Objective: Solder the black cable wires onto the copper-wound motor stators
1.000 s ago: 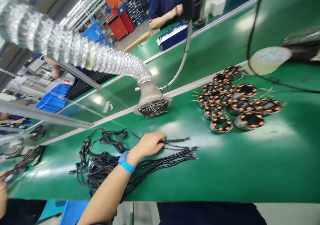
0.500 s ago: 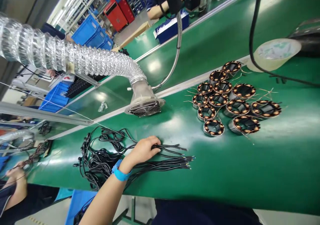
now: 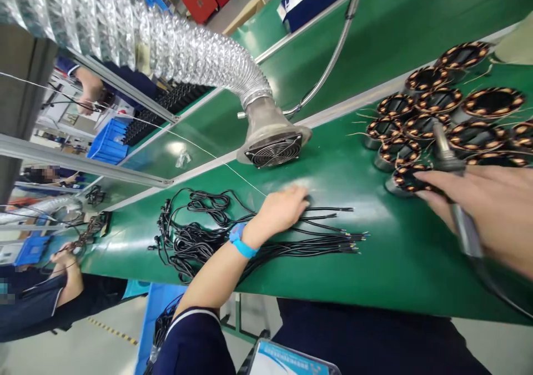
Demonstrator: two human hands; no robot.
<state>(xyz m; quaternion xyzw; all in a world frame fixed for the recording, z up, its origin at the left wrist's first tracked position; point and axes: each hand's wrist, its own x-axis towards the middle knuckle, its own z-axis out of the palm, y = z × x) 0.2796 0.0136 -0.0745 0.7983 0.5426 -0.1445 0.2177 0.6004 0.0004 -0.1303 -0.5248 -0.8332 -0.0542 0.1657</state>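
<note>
The left hand point(image 3: 283, 208) pinches one black wire point(image 3: 328, 209) near the counter's point(image 3: 375, 275) front edge, best drawn out slowly, while the right hand point(image 3: 487, 214) grips a soldering iron point(image 3: 452, 186).

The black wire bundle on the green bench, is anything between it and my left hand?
Nothing visible: the left hand already rests on the black wire bundle. The right hand holds a slim tool apart from it.

We wear a bright blue band at the wrist of our left hand point(image 3: 280, 210), and above the bare forearm sits a short dark navy sleeve edged with a thin white line. Our right hand point(image 3: 491, 216) is bare, with no glove or ring showing. Dark navy clothing covers our lap below.
</note>
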